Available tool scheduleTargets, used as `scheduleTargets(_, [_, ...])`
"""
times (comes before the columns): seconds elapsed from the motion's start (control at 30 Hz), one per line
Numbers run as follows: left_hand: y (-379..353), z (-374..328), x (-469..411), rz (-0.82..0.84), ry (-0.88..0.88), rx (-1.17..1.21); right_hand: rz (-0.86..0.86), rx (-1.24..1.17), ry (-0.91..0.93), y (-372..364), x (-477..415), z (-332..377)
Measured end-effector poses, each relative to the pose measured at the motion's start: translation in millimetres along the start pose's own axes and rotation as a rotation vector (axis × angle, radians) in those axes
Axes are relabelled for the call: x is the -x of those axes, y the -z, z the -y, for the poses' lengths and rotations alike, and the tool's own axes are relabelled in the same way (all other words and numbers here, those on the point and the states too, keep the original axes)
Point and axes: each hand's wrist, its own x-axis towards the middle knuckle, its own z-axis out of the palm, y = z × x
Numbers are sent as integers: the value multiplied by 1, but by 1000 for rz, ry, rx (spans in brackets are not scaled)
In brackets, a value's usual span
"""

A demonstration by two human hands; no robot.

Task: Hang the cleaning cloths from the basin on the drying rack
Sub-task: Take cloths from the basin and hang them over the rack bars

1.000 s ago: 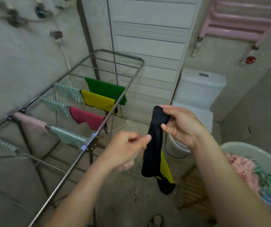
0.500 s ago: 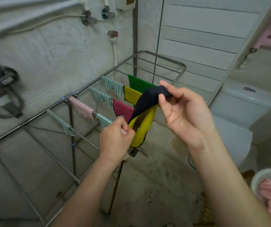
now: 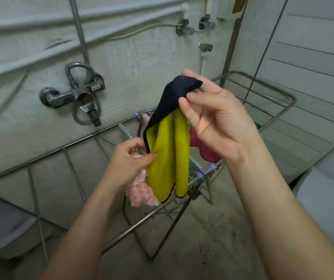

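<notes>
Pinching the black-and-yellow cloth (image 3: 168, 158) up top, right hand (image 3: 216, 118), left hand (image 3: 129, 160) gripping its edge plus pink cloth (image 3: 139, 193), drying rack (image 3: 81, 140), stained concrete floor (image 3: 212, 229), wall tap (image 3: 77, 96), possible label unreadably blurred.

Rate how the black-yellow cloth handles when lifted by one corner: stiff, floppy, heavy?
Probably floppy: pinched at the top by the right hand, the cloth hangs in soft folds. Likely light: a fingertip pinch carries it. Probably not slippery: the left hand pinches its edge with fingertips alone.
</notes>
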Motion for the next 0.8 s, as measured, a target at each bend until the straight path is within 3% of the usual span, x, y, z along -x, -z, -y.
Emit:
scheduleTargets(0.1, [21,11,10,-127,58,-56,-46,386,39,-11,-6,-14])
scheduleTargets(0.17, [37,21,15,-145,125,-73,-108,796,187,-18,-7,-19])
scheduleTargets(0.27, [65,37,21,-303,204,-136,-88,1426,458,-28,-10,-32])
scheduleTargets(0.33, [83,44,20,-451,231,-252,-40,1595,462,-36,-12,-43])
scheduleTargets(0.4, [99,44,17,-530,235,-418,27,1513,349,-43,-15,-54])
scheduleTargets(0.5, [120,38,10,-631,224,-593,97,1133,80,-51,-21,-69])
scheduleTargets(0.67, [143,34,-14,-777,241,-604,108,788,-176,-51,-18,-89])
scheduleTargets(0.8, [141,40,-25,-794,232,-565,88,751,-324,-33,-10,-111])
